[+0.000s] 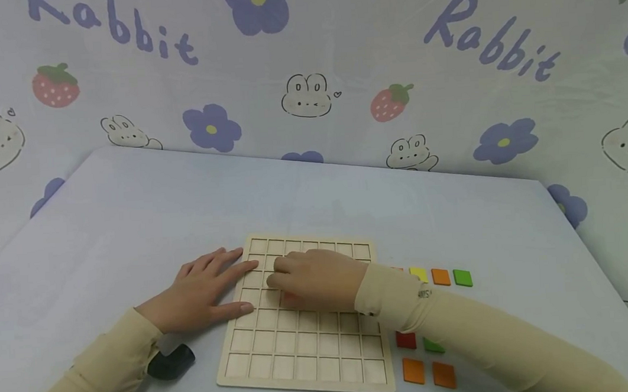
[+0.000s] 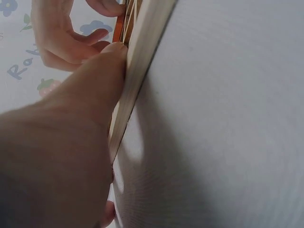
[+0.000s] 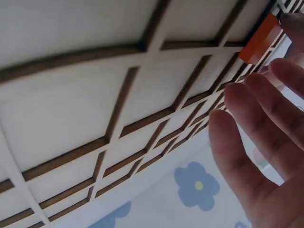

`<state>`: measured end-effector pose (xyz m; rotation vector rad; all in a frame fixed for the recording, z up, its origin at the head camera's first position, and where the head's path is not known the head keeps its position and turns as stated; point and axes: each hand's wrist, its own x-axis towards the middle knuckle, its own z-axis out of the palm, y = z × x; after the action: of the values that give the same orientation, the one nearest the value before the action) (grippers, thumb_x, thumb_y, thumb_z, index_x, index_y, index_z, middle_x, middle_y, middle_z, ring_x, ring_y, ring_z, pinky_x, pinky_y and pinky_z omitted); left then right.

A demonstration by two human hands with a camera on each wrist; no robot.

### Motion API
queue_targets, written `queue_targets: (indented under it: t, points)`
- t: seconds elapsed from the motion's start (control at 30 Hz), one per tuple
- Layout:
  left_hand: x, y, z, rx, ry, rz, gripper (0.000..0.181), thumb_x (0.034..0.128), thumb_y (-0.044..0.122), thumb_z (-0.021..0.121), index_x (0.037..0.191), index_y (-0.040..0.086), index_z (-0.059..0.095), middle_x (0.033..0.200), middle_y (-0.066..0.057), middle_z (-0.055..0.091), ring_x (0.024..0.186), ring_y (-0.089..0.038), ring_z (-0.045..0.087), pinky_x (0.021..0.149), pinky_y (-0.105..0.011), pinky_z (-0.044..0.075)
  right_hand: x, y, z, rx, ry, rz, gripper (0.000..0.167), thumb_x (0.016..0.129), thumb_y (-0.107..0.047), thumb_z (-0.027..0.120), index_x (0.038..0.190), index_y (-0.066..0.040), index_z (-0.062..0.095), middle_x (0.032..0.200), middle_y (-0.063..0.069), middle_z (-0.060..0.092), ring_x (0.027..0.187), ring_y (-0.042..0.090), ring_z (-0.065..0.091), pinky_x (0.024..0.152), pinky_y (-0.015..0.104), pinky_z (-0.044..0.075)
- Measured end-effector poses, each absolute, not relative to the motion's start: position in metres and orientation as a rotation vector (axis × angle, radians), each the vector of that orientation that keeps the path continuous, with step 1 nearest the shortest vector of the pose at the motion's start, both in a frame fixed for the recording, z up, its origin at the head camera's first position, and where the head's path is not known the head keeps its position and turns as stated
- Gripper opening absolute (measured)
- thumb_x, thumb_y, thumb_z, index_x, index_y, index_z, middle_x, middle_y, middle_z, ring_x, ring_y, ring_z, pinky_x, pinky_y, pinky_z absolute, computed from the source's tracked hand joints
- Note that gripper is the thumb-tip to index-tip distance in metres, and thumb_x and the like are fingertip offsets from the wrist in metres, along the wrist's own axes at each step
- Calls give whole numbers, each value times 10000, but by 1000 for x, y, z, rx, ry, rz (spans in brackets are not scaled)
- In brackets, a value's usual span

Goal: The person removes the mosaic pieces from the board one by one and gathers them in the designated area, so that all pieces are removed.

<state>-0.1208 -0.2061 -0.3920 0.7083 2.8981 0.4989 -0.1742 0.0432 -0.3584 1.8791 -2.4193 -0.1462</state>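
Observation:
A wooden grid board [image 1: 306, 387] with square cells lies on the table. My left hand [image 1: 196, 294] rests at its left edge, fingers spread and fingertips on the frame. Over the middle-left cells is my right hand [image 1: 318, 278], palm down. An orange square tile [image 1: 291, 299] shows partly beneath it; the right wrist view also has this tile [image 3: 260, 40] at the thumb. The right thumb touches the tile, while the other fingers [image 3: 242, 118] are loosely bent and apart from it. Part of the tile's edge [image 2: 118, 26] appears in the left wrist view.
Right of the board lie loose tiles: a yellow tile [image 1: 418, 274], a green tile [image 1: 463, 277], a red tile [image 1: 405, 340] and several orange ones [image 1: 414, 371]. The right forearm crosses above this area. A black curved object [image 1: 172, 363] is by the left wrist.

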Motion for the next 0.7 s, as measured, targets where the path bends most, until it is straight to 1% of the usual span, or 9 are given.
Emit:
queue_targets:
  t: [0.07,0.17,0.37,0.5,0.63,0.7]
  points:
    - [-121,-206,-393,714,2902,509,685,900,644,484,1481,309,340,1551,-90,279,1402,-410,243,1008,-636,268,-174,45,-358,1877,-2429,-155,154,981,-303,537,1082,-197,583,936,-67,557,817,88,561,714,235,495]
    - [-123,-206,-395,715,2901,519,686,897,649,484,1480,318,337,1552,-87,276,1403,-408,239,1005,-634,265,-173,48,-357,1885,-2444,-166,141,988,-288,530,1068,-190,591,932,-59,568,824,95,566,730,237,497]
    - [-124,-204,-396,706,2901,500,708,889,663,483,1486,314,333,1559,-81,268,1406,-408,236,1011,-628,268,-169,61,-347,1840,-2518,-141,169,983,-236,533,1124,-179,607,1005,-58,605,885,94,583,801,220,495]
    - [-124,-204,-397,688,2894,473,724,886,683,460,1492,314,318,1562,-80,258,1411,-404,226,1016,-628,261,-169,87,-335,1765,-2537,-128,192,960,-234,581,1137,-172,621,1033,-59,629,881,105,599,812,230,504]
    - [-123,-204,-395,675,2890,466,728,887,682,459,1495,308,315,1562,-86,257,1412,-402,222,1012,-630,258,-168,123,-327,1678,-2582,-87,211,927,-231,645,1119,-147,616,1007,-47,626,829,96,592,780,241,519]
    - [-123,-205,-394,677,2892,466,725,889,676,462,1494,304,318,1560,-91,262,1409,-404,226,1010,-633,261,-167,143,-326,1632,-2615,-59,220,909,-218,669,1107,-136,617,1011,-39,625,831,88,598,769,244,527]
